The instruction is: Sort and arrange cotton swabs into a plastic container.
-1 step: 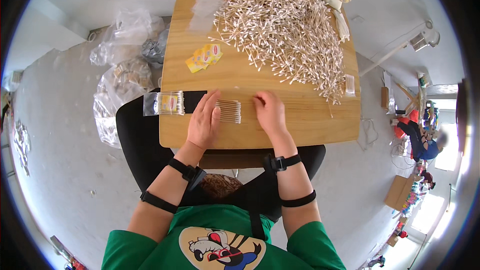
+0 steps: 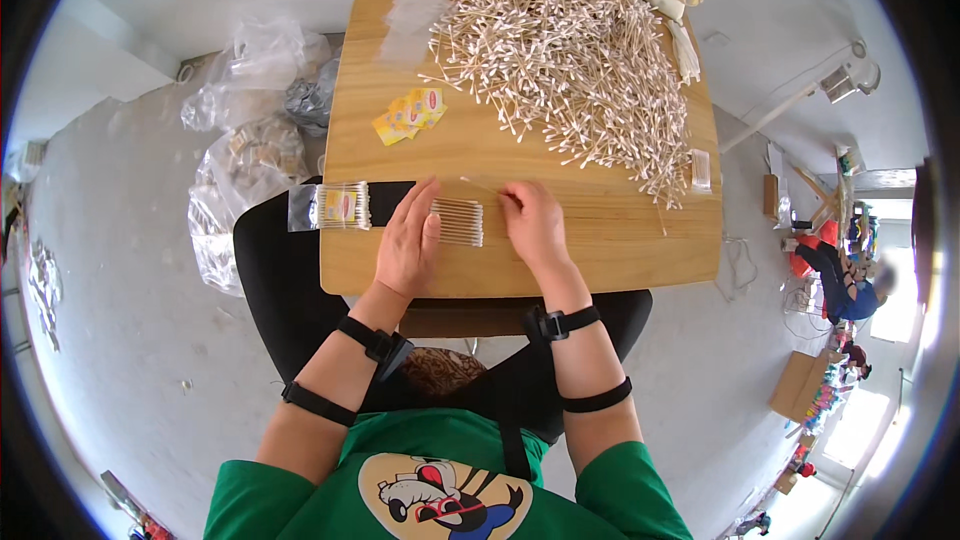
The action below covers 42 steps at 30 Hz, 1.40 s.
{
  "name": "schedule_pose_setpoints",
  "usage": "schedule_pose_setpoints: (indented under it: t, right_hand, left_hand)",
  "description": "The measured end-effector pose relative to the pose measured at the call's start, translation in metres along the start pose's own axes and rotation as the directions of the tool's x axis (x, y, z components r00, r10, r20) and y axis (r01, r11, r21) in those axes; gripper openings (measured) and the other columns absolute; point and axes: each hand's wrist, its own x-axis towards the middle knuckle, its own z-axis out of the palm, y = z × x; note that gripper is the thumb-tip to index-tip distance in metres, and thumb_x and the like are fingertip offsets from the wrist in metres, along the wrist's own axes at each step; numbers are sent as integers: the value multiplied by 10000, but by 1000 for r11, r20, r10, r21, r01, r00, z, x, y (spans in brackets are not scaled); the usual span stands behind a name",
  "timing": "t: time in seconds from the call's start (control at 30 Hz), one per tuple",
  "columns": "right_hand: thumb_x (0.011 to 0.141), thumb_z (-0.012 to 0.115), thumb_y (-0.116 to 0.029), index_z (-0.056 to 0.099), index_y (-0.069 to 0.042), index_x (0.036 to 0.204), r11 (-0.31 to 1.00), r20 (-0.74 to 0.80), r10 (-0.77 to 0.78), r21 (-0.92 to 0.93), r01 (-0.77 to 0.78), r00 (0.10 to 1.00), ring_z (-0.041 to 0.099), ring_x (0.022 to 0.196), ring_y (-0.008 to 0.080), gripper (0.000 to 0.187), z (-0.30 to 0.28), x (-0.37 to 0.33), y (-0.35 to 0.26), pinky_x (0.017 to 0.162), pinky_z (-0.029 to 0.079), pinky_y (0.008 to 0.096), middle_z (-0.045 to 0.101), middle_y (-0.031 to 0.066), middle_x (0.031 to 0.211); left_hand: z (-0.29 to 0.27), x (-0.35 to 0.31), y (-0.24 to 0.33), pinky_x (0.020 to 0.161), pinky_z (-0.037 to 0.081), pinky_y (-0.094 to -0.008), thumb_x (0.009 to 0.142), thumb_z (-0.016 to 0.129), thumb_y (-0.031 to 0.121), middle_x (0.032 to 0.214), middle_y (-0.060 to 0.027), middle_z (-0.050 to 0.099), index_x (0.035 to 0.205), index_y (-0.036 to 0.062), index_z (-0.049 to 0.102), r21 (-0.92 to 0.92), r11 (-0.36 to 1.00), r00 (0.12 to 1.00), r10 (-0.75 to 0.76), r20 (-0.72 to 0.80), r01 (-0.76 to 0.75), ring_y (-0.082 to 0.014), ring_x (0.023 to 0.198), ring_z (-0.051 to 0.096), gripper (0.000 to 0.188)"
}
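A row of cotton swabs [image 2: 461, 222] lies side by side on the wooden table [image 2: 640, 250]. Flat along its left end rests my left hand [image 2: 408, 240], fingers stretched out and covering that end of the swabs. Just right of the row, my right hand [image 2: 534, 224] pinches a single cotton swab [image 2: 480, 184], which points left above the row's upper edge. To the left, a clear packet of swabs [image 2: 343, 206] with a yellow card inside lies partly on a black strip [image 2: 391, 202]. Beyond my hands spreads a large heap of loose cotton swabs [image 2: 570, 50].
Several yellow cards [image 2: 410, 116] lie at left on the table, with clear plastic bags [image 2: 415, 10] behind them. A small clear case [image 2: 700, 170] sits near the right edge. Filled plastic bags [image 2: 250, 160] stand on the floor at left. Another person [image 2: 850, 290] sits far right.
My right hand has shifted slightly left, and the swab in its fingers now shows clearly. My left hand has stayed in place.
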Motion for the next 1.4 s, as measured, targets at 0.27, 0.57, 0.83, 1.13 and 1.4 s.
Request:
schedule_pose_setpoints:
  t: [0.27, 0.57, 0.83, 1.13, 1.4]
  right_hand:
    - [874, 668, -75, 697, -52, 940, 987, 144, -161, 31, 158, 976, 639, 851, 330, 76, 9, 8, -24, 737, 521, 409, 656, 111, 919]
    - [1078, 414, -223, 553, 37, 1279, 919, -114, -77, 376, 115, 990, 557, 1210, 406, 357, 37, -23, -40, 1024, 448, 420, 581, 239, 1299]
    - [1103, 342, -296, 549, 48, 1284, 814, -89, 150, 576, -72, 985, 574, 1177, 329, 440, 51, -23, -46, 1029, 431, 370, 593, 212, 1280]
    - [921, 627, -64, 693, -23, 771, 960, -159, -107, 240, 143, 982, 575, 780, 304, 169, 5, -46, -30, 703, 477, 371, 606, 96, 822]
    - [842, 681, -22, 691, -30, 749, 959, -168, -246, 100, 265, 955, 561, 741, 293, 94, 7, -52, -28, 656, 466, 390, 606, 80, 810]
  left_hand:
    - [3, 4, -17, 1150, 322, -379, 1095, 349, 323, 1488, -204, 466, 1451, -41, 427, -329, 937, 987, -148, -69, 118, -323, 1391, 436, 515]
    - [20, 16, -8, 1166, 296, -367, 1103, 312, 361, 1525, -172, 432, 1488, -38, 383, -548, 825, 982, -188, -31, 140, -284, 1407, 416, 558]
    - [17, 13, -3, 1179, 276, -384, 1093, 354, 358, 1504, -183, 446, 1474, -23, 416, -420, 890, 979, -205, -24, 176, -273, 1408, 409, 543]
    - [9, 5, -7, 1205, 255, -452, 1000, 521, 269, 1582, -112, 364, 1489, 56, 434, 592, 782, 969, 60, 241, -196, -269, 1466, 336, 541]
    - [13, 5, -8, 1208, 248, -446, 997, 518, 310, 1580, -97, 369, 1497, 66, 422, 629, 746, 967, 75, 245, -217, -230, 1476, 320, 565]
